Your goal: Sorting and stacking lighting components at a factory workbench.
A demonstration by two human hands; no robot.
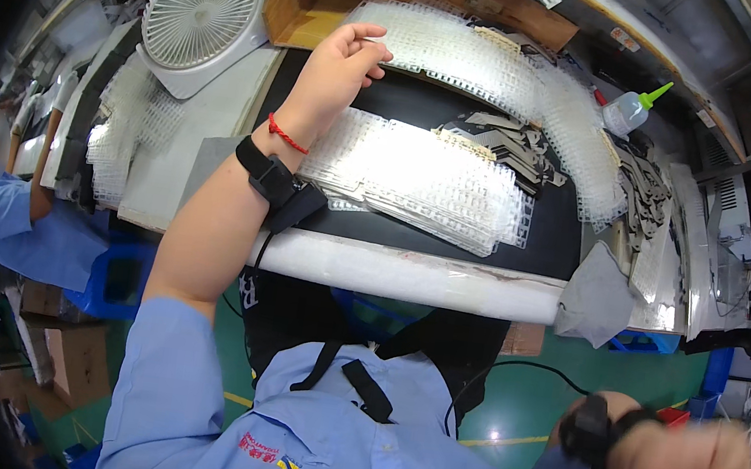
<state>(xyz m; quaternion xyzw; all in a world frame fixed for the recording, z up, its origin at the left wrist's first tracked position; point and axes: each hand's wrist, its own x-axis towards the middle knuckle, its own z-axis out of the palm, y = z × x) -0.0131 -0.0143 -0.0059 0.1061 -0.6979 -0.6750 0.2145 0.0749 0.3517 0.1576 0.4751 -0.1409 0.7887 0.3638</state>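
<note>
Translucent gridded sheets [456, 55], overlapping, lying flat, along black tabletop's [551, 234] far side

Light-blue shirt [346, 458]; red cord bracelet [288, 135]; black wrist straps [257, 162].

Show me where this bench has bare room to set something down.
Black tabletop lies bare at the front right, between the front sheets and the white padded edge; pale tabletop is open between the fan and left forearm. It's crowded farther back: rear sheets and grey parts.

Red lettering [259, 448] on blue shirt [354, 467], white letters [244, 296] on trousers [284, 317].
</note>
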